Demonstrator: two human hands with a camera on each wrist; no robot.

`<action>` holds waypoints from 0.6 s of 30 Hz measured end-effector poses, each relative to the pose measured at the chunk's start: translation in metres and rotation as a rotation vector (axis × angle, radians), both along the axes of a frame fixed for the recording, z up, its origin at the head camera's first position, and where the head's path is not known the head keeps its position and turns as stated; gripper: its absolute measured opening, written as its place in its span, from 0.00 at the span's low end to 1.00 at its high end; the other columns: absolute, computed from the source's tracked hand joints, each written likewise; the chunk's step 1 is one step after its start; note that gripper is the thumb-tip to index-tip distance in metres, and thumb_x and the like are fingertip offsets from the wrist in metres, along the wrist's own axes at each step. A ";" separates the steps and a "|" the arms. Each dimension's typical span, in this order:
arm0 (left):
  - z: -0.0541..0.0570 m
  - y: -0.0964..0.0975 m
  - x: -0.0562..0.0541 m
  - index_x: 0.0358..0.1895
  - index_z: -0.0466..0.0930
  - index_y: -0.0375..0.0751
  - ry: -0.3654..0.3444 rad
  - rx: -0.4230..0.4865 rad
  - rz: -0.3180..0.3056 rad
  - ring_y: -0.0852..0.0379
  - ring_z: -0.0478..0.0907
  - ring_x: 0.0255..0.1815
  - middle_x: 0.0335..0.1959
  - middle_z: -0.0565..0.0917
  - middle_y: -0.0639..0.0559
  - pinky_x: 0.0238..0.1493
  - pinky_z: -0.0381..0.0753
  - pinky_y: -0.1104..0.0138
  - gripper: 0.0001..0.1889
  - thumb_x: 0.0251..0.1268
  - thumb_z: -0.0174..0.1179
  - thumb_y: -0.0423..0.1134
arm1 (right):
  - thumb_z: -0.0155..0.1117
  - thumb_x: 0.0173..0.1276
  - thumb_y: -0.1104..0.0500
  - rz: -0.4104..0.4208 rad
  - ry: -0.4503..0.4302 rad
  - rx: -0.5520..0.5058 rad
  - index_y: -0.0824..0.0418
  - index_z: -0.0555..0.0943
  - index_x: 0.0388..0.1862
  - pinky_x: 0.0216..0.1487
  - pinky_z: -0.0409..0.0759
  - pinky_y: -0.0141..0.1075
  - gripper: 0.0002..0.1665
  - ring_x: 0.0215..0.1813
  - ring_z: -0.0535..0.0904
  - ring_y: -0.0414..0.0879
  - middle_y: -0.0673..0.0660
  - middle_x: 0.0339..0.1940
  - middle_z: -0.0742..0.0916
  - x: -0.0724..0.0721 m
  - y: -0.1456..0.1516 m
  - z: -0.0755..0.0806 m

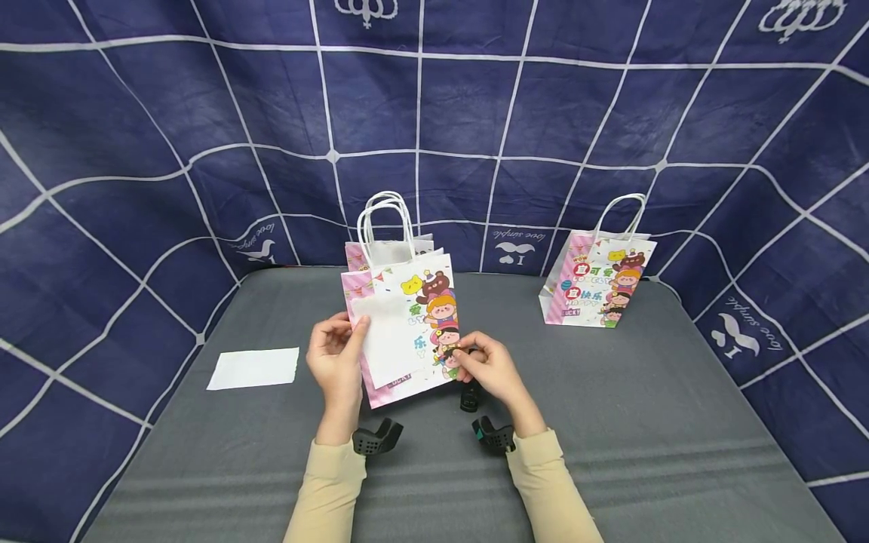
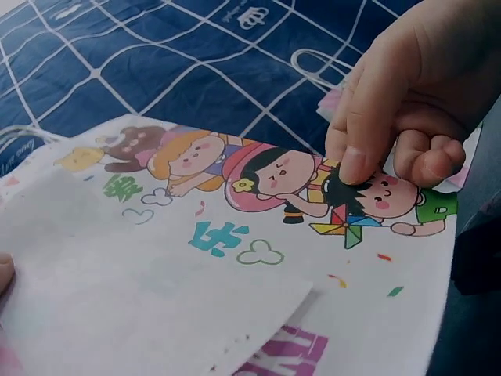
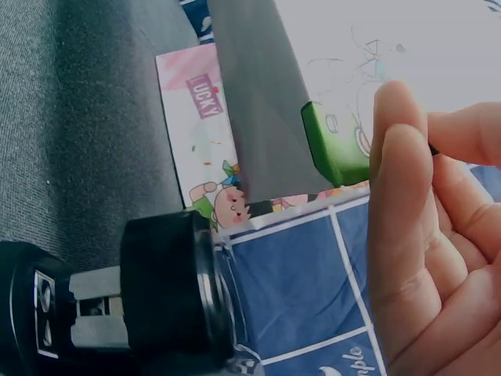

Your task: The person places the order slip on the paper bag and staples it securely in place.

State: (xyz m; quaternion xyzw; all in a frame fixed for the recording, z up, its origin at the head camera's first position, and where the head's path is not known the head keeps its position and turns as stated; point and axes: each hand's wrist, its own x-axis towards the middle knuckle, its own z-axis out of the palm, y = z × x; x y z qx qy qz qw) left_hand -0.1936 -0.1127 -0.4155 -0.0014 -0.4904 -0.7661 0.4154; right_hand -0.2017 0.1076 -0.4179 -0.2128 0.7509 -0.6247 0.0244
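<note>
My left hand (image 1: pixel 337 362) grips the left side of a flat paper gift bag (image 1: pixel 441 309), its thumb over the front. The bag has white handles, pink stripes and cartoon figures. A white sheet of paper (image 1: pixel 387 339) lies against its front under that thumb, covering part of the print. My right hand (image 1: pixel 490 366) pinches the lower right edge of the bag, over the dark-haired cartoon figure (image 2: pixel 383 192). Another similar bag (image 1: pixel 424 245) shows behind the held one, mostly hidden.
A third gift bag (image 1: pixel 597 279) stands upright and opened at the right rear. On the grey table (image 1: pixel 645 422), a white paper slip (image 1: pixel 253 368) lies at left. A small black object (image 1: pixel 470 396) sits near my right hand. Blue checked cloth (image 1: pixel 462 105) hangs behind.
</note>
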 end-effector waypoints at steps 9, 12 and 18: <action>-0.003 0.000 0.002 0.49 0.75 0.29 -0.110 -0.113 -0.199 0.60 0.77 0.34 0.34 0.80 0.51 0.34 0.75 0.74 0.18 0.54 0.64 0.24 | 0.63 0.62 0.71 -0.019 0.096 0.027 0.73 0.72 0.45 0.19 0.69 0.28 0.14 0.17 0.74 0.51 0.66 0.34 0.82 0.005 0.000 0.008; -0.005 0.002 0.001 0.45 0.76 0.31 -0.124 -0.136 -0.256 0.61 0.78 0.35 0.35 0.82 0.53 0.35 0.76 0.73 0.14 0.54 0.64 0.23 | 0.63 0.61 0.71 -0.040 0.114 0.021 0.74 0.70 0.42 0.19 0.67 0.27 0.13 0.16 0.71 0.46 0.62 0.26 0.80 0.005 -0.001 0.009; -0.005 0.009 0.002 0.41 0.72 0.38 -0.100 -0.153 -0.322 0.63 0.75 0.30 0.29 0.82 0.56 0.29 0.73 0.75 0.14 0.54 0.63 0.22 | 0.68 0.60 0.64 -0.167 0.183 0.075 0.67 0.72 0.34 0.16 0.55 0.27 0.12 0.14 0.60 0.34 0.52 0.11 0.68 0.000 -0.001 0.002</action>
